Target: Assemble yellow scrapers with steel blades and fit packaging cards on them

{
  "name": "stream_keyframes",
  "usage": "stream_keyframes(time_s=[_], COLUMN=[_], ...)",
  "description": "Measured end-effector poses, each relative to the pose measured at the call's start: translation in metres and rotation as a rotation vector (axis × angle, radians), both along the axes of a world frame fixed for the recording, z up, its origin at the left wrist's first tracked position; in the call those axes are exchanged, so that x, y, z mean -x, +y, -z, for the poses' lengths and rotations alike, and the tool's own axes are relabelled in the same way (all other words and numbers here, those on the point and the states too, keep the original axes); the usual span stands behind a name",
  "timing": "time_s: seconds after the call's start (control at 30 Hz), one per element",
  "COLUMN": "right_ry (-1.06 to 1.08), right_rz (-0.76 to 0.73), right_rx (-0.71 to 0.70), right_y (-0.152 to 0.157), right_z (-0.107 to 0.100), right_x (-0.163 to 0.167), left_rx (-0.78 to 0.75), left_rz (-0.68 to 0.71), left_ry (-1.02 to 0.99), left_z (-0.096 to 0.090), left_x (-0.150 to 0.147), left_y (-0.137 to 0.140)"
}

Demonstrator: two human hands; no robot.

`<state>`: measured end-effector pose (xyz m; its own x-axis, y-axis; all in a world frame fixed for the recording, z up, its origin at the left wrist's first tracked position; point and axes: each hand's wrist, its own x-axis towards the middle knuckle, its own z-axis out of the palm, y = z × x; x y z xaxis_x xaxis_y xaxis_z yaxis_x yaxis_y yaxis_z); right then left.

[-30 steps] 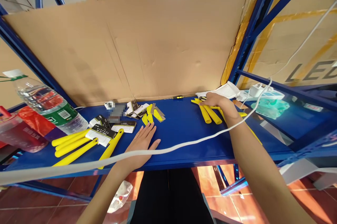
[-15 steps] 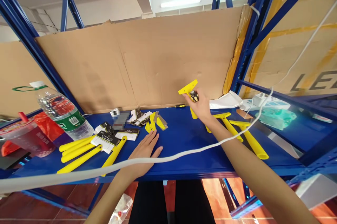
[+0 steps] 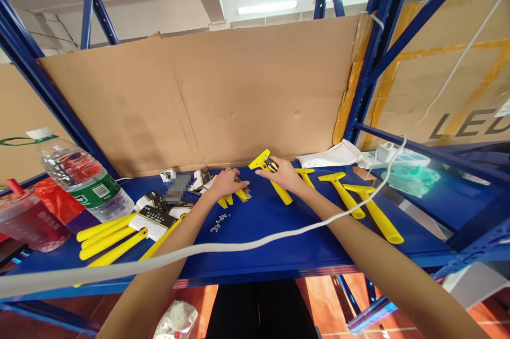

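A yellow scraper [image 3: 260, 160] is held at a tilt over the middle of a blue shelf [image 3: 263, 222], toward its back edge, as I follow from my remote station. The right hand [image 3: 286, 174] is closed around its neck, crosshead clear of the grip, and also carries a small black-and-yellow tool [image 3: 271, 164], presumably so one hand can manage both. The left hand [image 3: 226, 182] arches palm-down over yellow blade pieces [image 3: 241, 195]; its fingertips are hidden from me, so whether it pinches one I cannot tell. Nearer the front edge sits a cluster of small shiny hardware [image 3: 216, 223], likely kept in one patch so none strays. Toward the right end, three more scrapers [image 3: 341, 196] lie with heads to the back edge, spaced apart, I judge, for easy separate grasping. By the near left corner, yellow handles [image 3: 109, 239] lie bunched with printed cards [image 3: 150, 222] at their far ends; a water bottle [image 3: 93, 182] and red drink cup [image 3: 34, 225] stand toward the left end, seemingly parked clear of the hands.
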<state>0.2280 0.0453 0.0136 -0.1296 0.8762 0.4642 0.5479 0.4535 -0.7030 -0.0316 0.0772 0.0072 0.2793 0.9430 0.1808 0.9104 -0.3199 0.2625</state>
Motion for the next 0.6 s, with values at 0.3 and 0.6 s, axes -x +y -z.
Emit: stream_keyframes(time_s=[0.3,0.6], right_ry=[0.304,0.591], right_rz=[-0.1,-0.164], right_rx=[0.348,0.603], right_y=[-0.002,0.0], right_z=[0.001,0.005], right_x=[0.003,0.009], left_rx=[-0.037,-0.035], left_rz=[-0.006,0.259], left_ry=[0.045,-0.016], left_z=[0.025,0.027], left_x=[0.002,0.016], left_y=[-0.005,0.003])
